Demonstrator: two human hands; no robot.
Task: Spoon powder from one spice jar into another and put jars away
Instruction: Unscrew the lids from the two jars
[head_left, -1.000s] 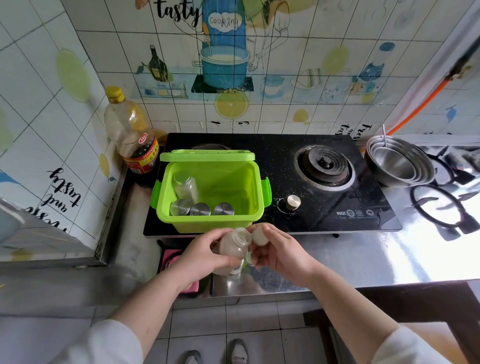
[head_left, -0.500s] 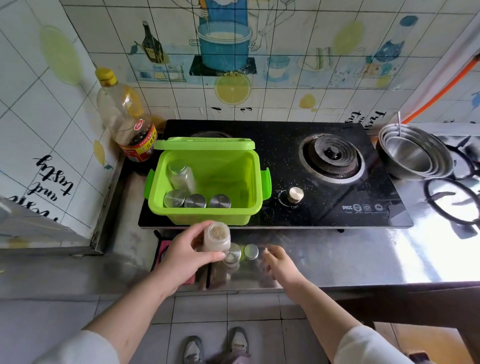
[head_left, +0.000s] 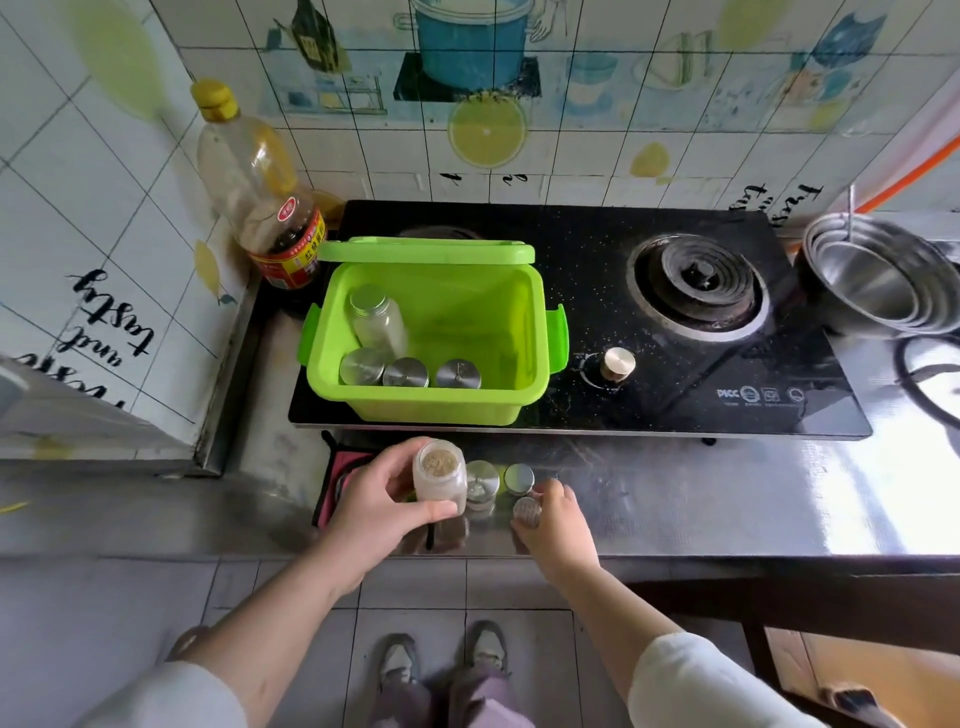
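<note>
My left hand grips an uncapped spice jar of pale powder, held upright just above the steel counter. To its right stand a lidded jar and a second silver-lidded jar. My right hand rests on the counter and pinches a small silver lid. Behind them, on the black stove, sits an open green box holding several lidded jars.
An oil bottle stands in the back left corner. The stove's right burner and knob lie right of the box. Stacked steel bowls sit at far right. A pink cloth lies under my left hand.
The jar was tilted between both hands; my left hand now holds it upright. My right hand dropped to the counter and took hold of a silver lid.
</note>
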